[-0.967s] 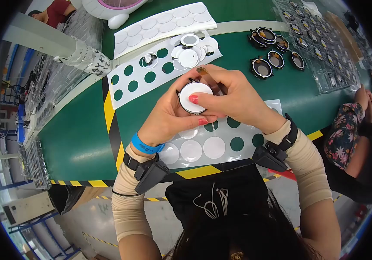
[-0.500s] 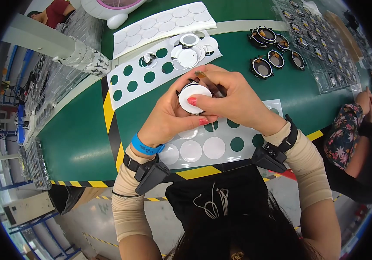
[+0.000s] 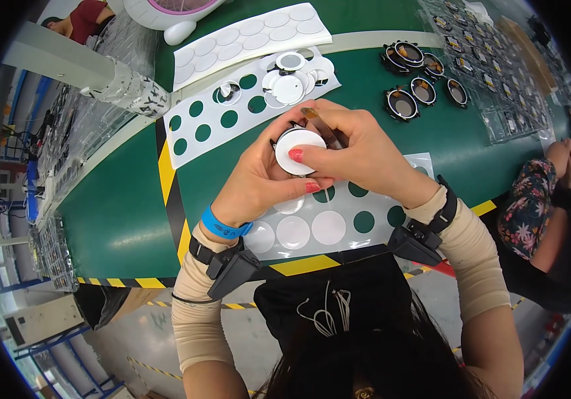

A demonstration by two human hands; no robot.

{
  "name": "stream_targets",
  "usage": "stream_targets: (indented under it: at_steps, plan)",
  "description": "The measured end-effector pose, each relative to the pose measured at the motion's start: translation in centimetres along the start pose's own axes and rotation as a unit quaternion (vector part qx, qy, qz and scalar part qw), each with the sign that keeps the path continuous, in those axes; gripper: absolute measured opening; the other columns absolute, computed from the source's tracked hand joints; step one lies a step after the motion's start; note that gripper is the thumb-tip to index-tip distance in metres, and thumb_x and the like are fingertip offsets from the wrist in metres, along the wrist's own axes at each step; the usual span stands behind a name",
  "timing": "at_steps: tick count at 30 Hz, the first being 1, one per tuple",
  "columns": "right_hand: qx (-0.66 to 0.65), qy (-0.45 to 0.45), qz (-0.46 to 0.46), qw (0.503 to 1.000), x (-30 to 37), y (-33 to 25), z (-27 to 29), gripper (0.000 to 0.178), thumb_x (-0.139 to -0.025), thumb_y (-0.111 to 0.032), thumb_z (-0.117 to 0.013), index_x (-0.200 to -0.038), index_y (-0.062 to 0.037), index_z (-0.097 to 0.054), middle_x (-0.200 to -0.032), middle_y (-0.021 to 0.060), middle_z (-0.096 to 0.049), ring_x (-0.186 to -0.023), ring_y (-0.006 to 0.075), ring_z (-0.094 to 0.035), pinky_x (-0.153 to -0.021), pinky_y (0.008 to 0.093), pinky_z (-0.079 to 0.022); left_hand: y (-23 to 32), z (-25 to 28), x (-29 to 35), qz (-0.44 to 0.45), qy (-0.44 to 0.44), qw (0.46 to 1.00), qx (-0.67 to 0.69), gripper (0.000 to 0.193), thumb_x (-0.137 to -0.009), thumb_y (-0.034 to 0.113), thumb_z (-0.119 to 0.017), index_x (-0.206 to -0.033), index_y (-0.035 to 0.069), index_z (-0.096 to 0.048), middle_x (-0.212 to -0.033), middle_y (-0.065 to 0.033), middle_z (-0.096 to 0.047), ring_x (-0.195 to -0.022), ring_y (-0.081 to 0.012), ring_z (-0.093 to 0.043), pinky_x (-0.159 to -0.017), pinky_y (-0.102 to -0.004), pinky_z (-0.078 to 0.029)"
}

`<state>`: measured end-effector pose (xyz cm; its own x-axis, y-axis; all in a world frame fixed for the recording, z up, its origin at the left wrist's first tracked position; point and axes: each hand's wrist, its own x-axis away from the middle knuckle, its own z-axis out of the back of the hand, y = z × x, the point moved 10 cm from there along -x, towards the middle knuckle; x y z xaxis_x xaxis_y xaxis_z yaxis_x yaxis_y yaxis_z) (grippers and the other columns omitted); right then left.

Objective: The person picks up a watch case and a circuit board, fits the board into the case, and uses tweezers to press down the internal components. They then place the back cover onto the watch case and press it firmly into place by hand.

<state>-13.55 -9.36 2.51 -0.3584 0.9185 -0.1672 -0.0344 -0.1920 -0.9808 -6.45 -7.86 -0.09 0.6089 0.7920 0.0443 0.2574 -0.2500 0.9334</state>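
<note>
My left hand [image 3: 249, 179] is closed around the rim of a round black-edged part [image 3: 275, 143], like a watch case, holding it above the bench. A white round sticker [image 3: 292, 146] covers its upper face. My right hand [image 3: 358, 143] is closed at the part's right side, its thumb pressing on the sticker. A narrow, shiny brownish strip [image 3: 317, 122] sticks out between the right thumb and fingers; whether it is a tool or belongs to the part I cannot tell. Below my hands lies a clear-backed sheet [image 3: 382, 243] with white round stickers and green-showing holes.
Beyond my hands lies a punched white sheet [image 3: 185, 126] with loose white discs [image 3: 288, 89] on it. A full sticker sheet [image 3: 192, 76] is behind. Several round black parts [image 3: 402, 104] and a clear tray [image 3: 481, 73] stand at right. Another person's patterned sleeve [image 3: 531, 206] is at far right.
My right thumb has shifted very slightly to the right on the white sticker. My left hand and the round part look almost the same.
</note>
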Motion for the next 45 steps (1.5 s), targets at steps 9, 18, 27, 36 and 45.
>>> stream_targets:
  at_steps: [9,18,27,36,45]
  plan:
    - [0.017,0.005,0.011,1.000,0.1,-0.1,-0.1,0.021,-0.074,-0.012,-0.065,-0.077,0.0032,-0.052,-0.080,-0.0004,-0.044,-0.059,0.0044,-0.036,-0.049,0.0195,-0.028,0.2,-0.2,0.0,-0.001,0.008,1.000,0.011,0.077,-0.070,-0.015,-0.060,-0.136,0.005,-0.025,-0.115,-0.0104,-0.046,-0.095,-0.0205,-0.059,-0.083,-0.0323,-0.051]
    - [0.025,0.015,-0.007,1.000,0.3,-0.1,-0.2,0.019,-0.073,-0.010,-0.063,-0.077,0.0024,-0.050,-0.079,-0.0010,-0.041,-0.060,0.0038,-0.036,-0.050,0.0188,-0.028,0.3,-0.2,0.2,0.006,-0.005,1.000,0.019,0.077,-0.070,-0.013,-0.061,-0.136,0.005,-0.026,-0.114,-0.0090,-0.048,-0.093,-0.0177,-0.058,-0.080,-0.0289,-0.050]
    - [0.046,0.025,-0.004,0.999,0.4,-0.2,-0.3,0.017,-0.073,-0.008,-0.061,-0.079,0.0029,-0.049,-0.080,-0.0009,-0.041,-0.061,0.0030,-0.036,-0.050,0.0179,-0.028,0.2,-0.1,0.0,0.016,-0.003,1.000,-0.004,0.081,-0.066,-0.016,-0.061,-0.136,0.001,-0.023,-0.118,-0.0120,-0.047,-0.104,-0.0213,-0.053,-0.085,-0.0334,-0.049]
    - [0.101,0.035,0.035,0.994,0.8,-0.4,-0.4,0.015,-0.073,-0.005,-0.061,-0.078,0.0018,-0.049,-0.086,0.0001,-0.045,-0.063,0.0030,-0.039,-0.051,0.0171,-0.031,0.4,0.1,0.1,0.005,-0.002,0.999,-0.047,0.075,-0.067,-0.014,-0.062,-0.133,0.004,-0.030,-0.115,-0.0080,-0.048,-0.102,-0.0160,-0.052,-0.083,-0.0278,-0.049]
    - [-0.001,0.118,0.045,0.992,1.4,-1.1,0.0,0.021,-0.077,-0.005,-0.062,-0.092,-0.0049,-0.047,-0.094,0.0010,-0.049,-0.073,0.0036,-0.047,-0.057,0.0162,-0.039,0.5,0.0,0.3,-0.020,-0.001,0.998,-0.055,0.066,-0.071,-0.011,-0.061,-0.129,0.002,-0.032,-0.116,-0.0080,-0.046,-0.104,-0.0148,-0.051,-0.079,-0.0278,-0.051]
